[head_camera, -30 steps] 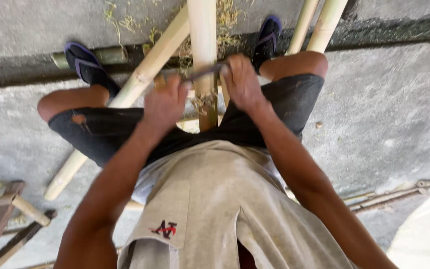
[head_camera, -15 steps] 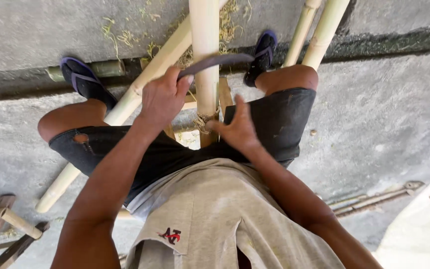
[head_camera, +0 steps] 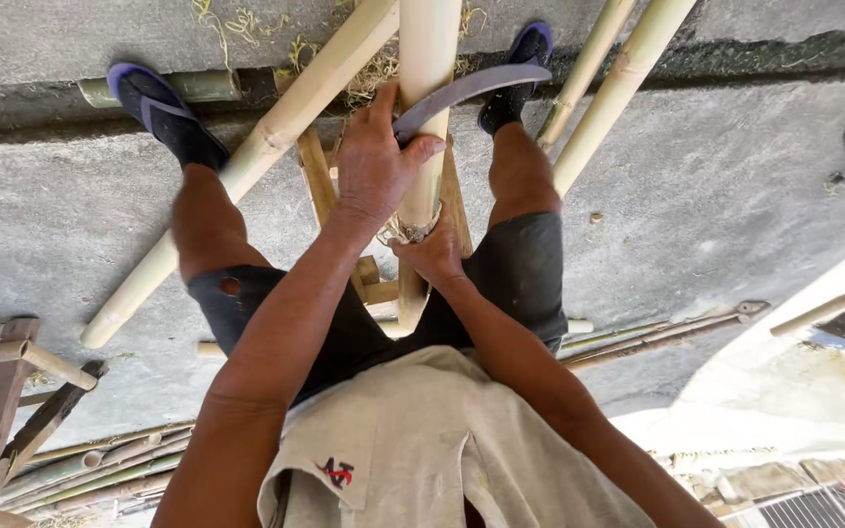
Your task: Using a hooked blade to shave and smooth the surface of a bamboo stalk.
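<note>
Between knees, left hand [head_camera: 376, 156] gripping curved blade [head_camera: 471, 88] (against bamboo pole [head_camera: 428, 59])

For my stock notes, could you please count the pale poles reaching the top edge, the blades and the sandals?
Poles: 4 (slanted left pole; middle pole, gripped by the right hand; two right poles)
Blade: 1, curved, held by the left hand
Sandals: 2
Total: 7
</note>
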